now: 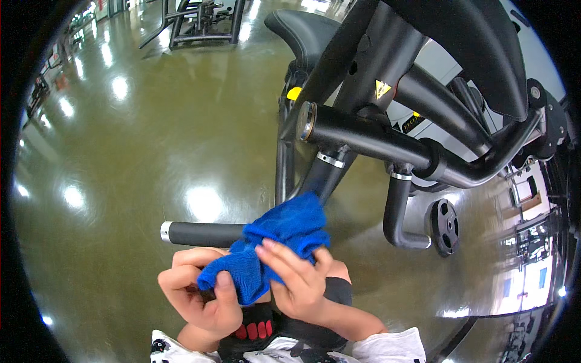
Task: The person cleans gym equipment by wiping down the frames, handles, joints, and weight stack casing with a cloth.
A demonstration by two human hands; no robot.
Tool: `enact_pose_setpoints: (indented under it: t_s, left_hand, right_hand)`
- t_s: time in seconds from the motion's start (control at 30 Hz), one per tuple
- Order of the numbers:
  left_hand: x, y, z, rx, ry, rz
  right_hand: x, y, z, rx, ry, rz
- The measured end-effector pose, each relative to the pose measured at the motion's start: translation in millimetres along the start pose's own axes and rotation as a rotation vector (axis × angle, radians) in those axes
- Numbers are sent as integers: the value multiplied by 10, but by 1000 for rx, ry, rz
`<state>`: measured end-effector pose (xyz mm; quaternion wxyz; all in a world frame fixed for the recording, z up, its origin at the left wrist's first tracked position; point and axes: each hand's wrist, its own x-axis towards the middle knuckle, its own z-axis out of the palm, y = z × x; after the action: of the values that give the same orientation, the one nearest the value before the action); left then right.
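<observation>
A bunched blue microfibre cloth point(286, 222) is between my two hands, in front of my body. My left hand point(204, 290) pinches its lower left corner between thumb and fingers. On the cloth's right part lies my right hand point(295, 281), fingers bent around its edge. Just beyond the cloth, a black padded handle point(204, 233) with a silver end cap points left. The cloth covers the handle's right end; whether it touches the handle I cannot tell. This handle belongs to a black gym machine point(372, 131).
The machine's second bent handle point(395, 218) hangs to the right, with a dark weight plate point(447, 227) past it. A padded seat point(304, 34) stands farther off. Another machine frame point(204, 22) is at the top left on the glossy greenish floor point(136, 149).
</observation>
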<state>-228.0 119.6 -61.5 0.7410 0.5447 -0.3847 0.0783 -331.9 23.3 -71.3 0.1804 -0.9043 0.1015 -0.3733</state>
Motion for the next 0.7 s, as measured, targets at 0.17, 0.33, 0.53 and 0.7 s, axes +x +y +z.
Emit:
enact_pose_setpoints:
  t_s: [0.17,0.33,0.53,0.7]
  left_hand:
    - [120,-36,-55,178,-143,4]
    - [648,-21,213,325,223,76]
    - [760,-209,665,410,-225,81]
    - [561,-206,760,293,-371,-9]
  right_hand:
    - [-179,138,-202,199,-67,-66]
    - [-145,374,-304,572,705,178]
    - [401,472,-21,903,498,652]
    - [362,439,-66,555,344,625]
